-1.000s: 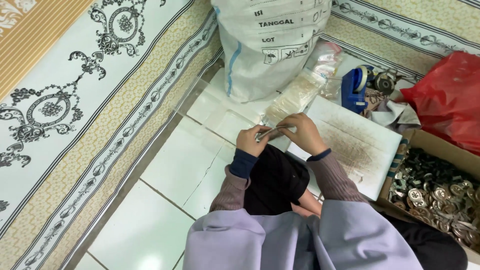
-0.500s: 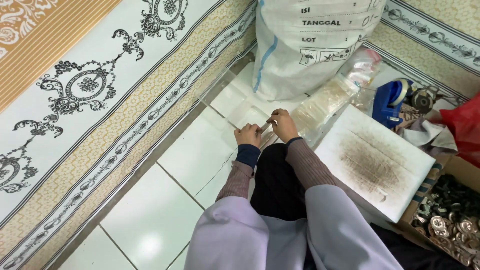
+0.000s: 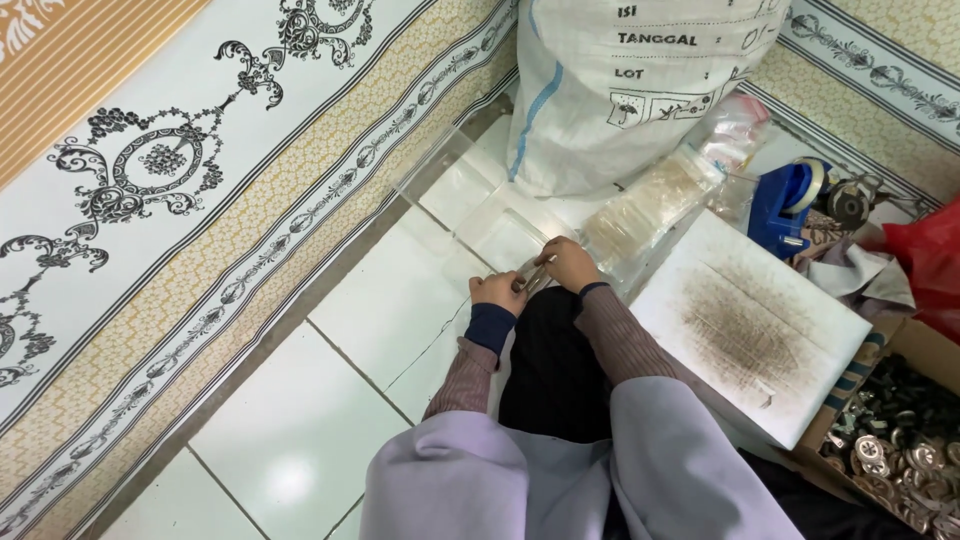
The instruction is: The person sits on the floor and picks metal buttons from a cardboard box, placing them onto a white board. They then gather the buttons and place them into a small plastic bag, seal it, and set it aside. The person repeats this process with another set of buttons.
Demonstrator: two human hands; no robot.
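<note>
Two hands, mine, meet over the white tiled floor [image 3: 330,400] just ahead of my knees. My left hand [image 3: 497,291] is curled shut on the near end of a thin, narrow, greyish strip-like piece [image 3: 535,277]; my right hand [image 3: 567,263] pinches its far end. The piece is small and slim, lying slanted between the two hands, mostly hidden by my fingers; I cannot tell its material.

Just beyond the hands: a long clear plastic bag packed with pale, flat stacked pieces [image 3: 650,200], lying diagonally, and a clear plastic sheet [image 3: 450,190] on the tiles. Behind those, a large white woven sack with a blue stripe [image 3: 620,90].

To my right: a white foam board with a brownish worn patch [image 3: 750,325], a blue tape dispenser [image 3: 785,205], a red plastic bag [image 3: 935,260], and a cardboard box of round metal parts [image 3: 900,440].

To my left: a patterned carpet in white, beige and black [image 3: 180,180].
</note>
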